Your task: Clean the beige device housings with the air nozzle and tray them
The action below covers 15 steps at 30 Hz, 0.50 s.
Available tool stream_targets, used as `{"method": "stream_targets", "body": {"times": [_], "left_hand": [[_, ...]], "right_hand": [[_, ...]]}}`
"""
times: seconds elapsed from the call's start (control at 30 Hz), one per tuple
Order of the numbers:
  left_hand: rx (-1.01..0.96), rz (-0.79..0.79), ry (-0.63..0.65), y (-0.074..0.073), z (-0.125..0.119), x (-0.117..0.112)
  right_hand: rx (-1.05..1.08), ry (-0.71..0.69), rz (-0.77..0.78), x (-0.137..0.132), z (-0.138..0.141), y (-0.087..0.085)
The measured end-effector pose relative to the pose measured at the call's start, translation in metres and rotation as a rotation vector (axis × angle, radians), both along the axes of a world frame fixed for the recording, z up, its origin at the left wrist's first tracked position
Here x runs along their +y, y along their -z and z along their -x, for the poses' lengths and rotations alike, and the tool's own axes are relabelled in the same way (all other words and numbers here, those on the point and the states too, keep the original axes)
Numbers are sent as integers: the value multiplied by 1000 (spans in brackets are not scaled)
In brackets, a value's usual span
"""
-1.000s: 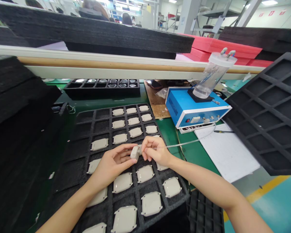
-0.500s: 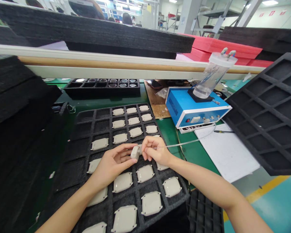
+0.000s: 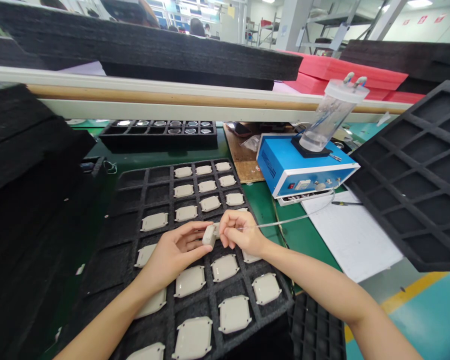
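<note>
Head view: a small beige plastic casing (image 3: 210, 235) is held over a black foam tray (image 3: 155, 191), gripped by our left hand (image 3: 176, 250). Our right hand (image 3: 242, 232) pinches a clear tube (image 3: 285, 221) at the casing's end; this joining step calls for steady grips.

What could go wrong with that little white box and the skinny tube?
The left hand might drop the small beige plastic case onto the others in the black foam tray. The thin clear tube, pinched by the right hand, could snag or get tugged, perhaps pulling on the blue box it runs toward.
</note>
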<state>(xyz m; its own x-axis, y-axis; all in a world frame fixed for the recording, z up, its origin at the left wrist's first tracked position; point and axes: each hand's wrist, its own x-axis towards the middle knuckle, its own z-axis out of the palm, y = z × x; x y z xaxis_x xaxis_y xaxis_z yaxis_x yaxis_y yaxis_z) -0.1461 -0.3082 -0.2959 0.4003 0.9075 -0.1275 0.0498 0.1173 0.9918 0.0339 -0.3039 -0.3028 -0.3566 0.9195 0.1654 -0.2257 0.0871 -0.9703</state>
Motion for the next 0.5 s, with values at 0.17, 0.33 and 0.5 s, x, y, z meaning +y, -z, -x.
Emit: {"method": "stream_targets", "body": {"times": [0.17, 0.33, 0.5], "left_hand": [[1, -11, 1, 0, 0, 0], [12, -15, -2, -1, 0, -1], [28, -18, -11, -4, -1, -1]], "right_hand": [[-3, -4, -5, 0, 0, 1], [-10, -5, 4, 0, 0, -1], [-10, 6, 9, -1, 1, -2]]}}
